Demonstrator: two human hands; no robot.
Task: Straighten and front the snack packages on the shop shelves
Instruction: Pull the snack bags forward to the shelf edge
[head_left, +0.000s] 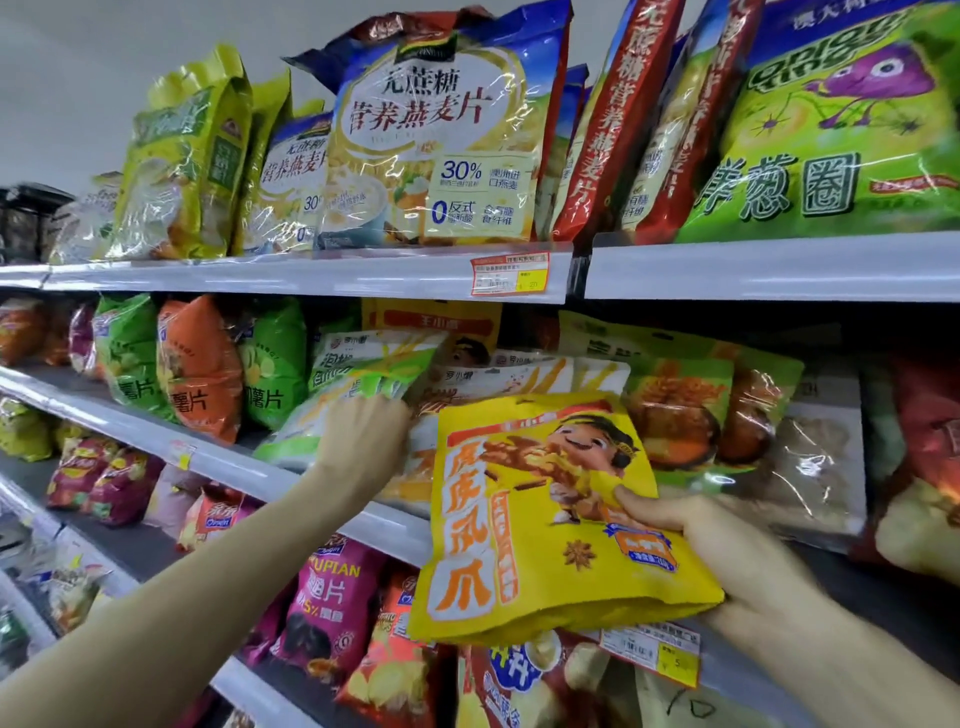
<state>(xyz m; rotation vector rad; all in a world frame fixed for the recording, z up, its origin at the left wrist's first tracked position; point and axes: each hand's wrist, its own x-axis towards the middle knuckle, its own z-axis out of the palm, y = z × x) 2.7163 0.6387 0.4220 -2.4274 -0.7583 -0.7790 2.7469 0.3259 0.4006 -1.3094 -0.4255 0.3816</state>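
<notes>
Here the right hand (727, 561) grips a glossy yellow plastic pouch printed with a cartoon child and large orange characters (545, 514), thumb pressed on the pouch's front near its right edge and fingers tucked behind and beneath its lower right corner. The pouch tilts a little, its top leaning away to the left of that hand, and it is held in front of the middle white metal shelf (384, 525), clear of the row. Just under the hand a yellow and white price label (652, 649) sits on the shelf edge. Across to the left, the left hand (363, 441) reaches in with the forearm stretched up from the lower left, knuckles outward, fingers curled closed on the lower edge of a green and white crinkled plastic bag (374, 374) lying slanted on the same shelf. Right of that hand, behind the held pouch, lie white and orange flat packets (519, 376); beyond the right hand stands a green and orange pouch picturing fried food (680, 410). Left of the left hand stand an orange crisp bag (200, 369) and green ones. Above both hands, a big blue and yellow oatmeal bag (441, 140) fronts the top shelf.
</notes>
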